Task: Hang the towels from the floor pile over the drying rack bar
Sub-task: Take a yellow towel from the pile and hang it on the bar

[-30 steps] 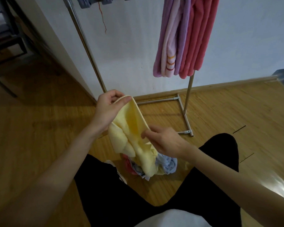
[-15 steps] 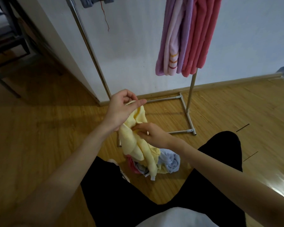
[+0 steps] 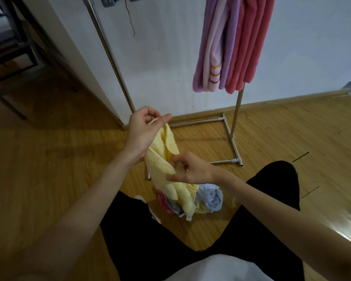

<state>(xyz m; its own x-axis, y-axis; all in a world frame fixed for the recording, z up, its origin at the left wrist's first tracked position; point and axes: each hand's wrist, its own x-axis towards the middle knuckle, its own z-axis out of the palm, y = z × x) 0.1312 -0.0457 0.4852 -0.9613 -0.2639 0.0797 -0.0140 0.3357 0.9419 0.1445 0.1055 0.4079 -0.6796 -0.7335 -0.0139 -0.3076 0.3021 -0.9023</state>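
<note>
A pale yellow towel (image 3: 162, 159) hangs bunched between my hands above the floor pile (image 3: 209, 199). My left hand (image 3: 144, 128) pinches its top corner between thumb and fingers. Lower down, my right hand (image 3: 188, 169) pinches a fold along the towel's edge. The towel's bottom end trails into the pile, where light blue, pink and yellow cloth lies crumpled between my legs. The metal drying rack (image 3: 236, 110) stands against the white wall, its top bar out of view. Purple, pink and coral towels (image 3: 233, 49) hang from it at the upper right.
The rack's left pole (image 3: 109, 57) slants up beside a wall corner. Its base tubes (image 3: 231, 145) lie on the wooden floor just beyond the pile. A dark chair frame (image 3: 6, 63) stands at the far left. Grey cloth (image 3: 118, 0) hangs at the top edge.
My right hand slid up the yellow towel toward my left hand and now pinches a fold. The left hand kept its hold on the top corner, and the towel bunched narrower.
</note>
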